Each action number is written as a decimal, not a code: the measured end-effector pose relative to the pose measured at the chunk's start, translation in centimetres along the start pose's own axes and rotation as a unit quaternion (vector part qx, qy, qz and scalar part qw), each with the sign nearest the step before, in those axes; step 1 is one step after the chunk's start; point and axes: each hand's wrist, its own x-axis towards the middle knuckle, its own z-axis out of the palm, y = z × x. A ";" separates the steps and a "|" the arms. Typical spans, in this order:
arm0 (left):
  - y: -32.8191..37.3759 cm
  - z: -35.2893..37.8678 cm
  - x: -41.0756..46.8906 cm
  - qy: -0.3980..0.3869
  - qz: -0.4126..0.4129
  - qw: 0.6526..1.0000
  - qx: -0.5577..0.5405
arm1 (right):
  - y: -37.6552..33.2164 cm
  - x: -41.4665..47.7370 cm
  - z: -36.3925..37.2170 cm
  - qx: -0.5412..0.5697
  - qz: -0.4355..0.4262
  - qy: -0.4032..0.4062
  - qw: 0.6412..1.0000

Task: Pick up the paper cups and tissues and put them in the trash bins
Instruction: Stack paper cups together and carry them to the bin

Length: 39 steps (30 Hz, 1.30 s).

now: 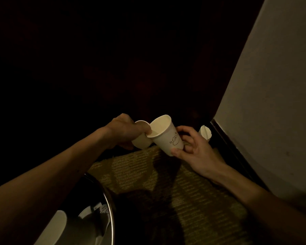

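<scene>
Head view, dim light. Left hand (126, 130) fingers curl tight around a small paper cup (142, 138), thumb hooked over its rim; that cup lies tilted, mouth up and away, base toward the camera. Right hand (194, 147) holds a printed paper cup (166, 135) by its base end, thumb under the bottom edge, fingers (183, 129) spread loosely behind the wall, partly apart. Printed cup tilts with its mouth up-left and base down-right, its rim touching the small cup's rim. Both cups hang above the carpeted floor (193, 191). White crumpled tissue (205, 132) sits behind the right hand near the wall (272, 85). Round metal-rimmed trash bin (110, 209) is at lower left.
</scene>
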 end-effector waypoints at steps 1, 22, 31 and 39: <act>0.0 0.2 0.1 0.006 0.011 1.000 -0.010 | 0.2 0.0 -0.1 0.002 0.003 -0.005 1.000; -0.4 2.6 2.3 0.045 0.200 0.968 0.146 | 4.9 3.1 -6.7 -0.296 0.112 0.092 0.944; -1.1 2.5 2.6 0.035 0.198 0.967 0.154 | 6.3 4.9 -7.4 -0.355 0.169 0.078 0.916; -0.3 1.9 1.6 0.039 0.211 0.963 0.162 | 3.8 3.5 -5.1 -0.326 0.053 0.116 0.937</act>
